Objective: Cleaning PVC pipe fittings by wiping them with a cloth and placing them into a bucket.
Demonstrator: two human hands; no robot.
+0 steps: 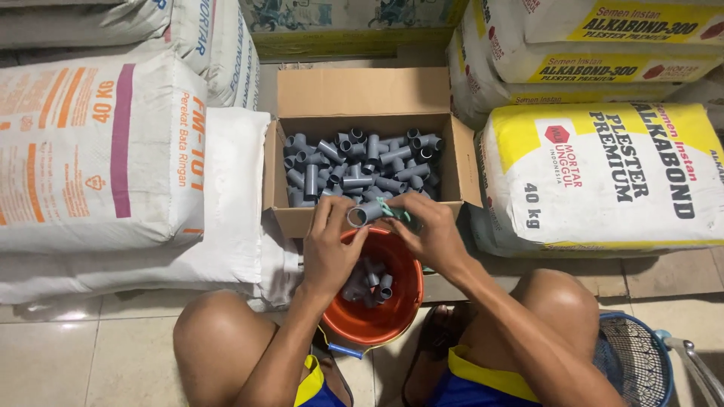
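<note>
Hands meet above an orange bucket (pixel 354 320). The left hand (pixel 329 252) pinches a grey pipe coupling (pixel 365 214) by its open end; the right hand (pixel 431 234) closes on a green strip (pixel 395 212) at its other end. Steady support looks wise, with the coupling level between both grips, just before the cardboard box (pixel 366 94) of couplings.

One cardboard box (pixel 362 94), one orange bucket (pixel 403 305), two hands, many grey pipe fittings (pixel 354 169).

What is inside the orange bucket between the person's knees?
The orange bucket holds a few grey pipe fittings near its bottom. The left hand covers its left part, so anything there is hidden.
</note>
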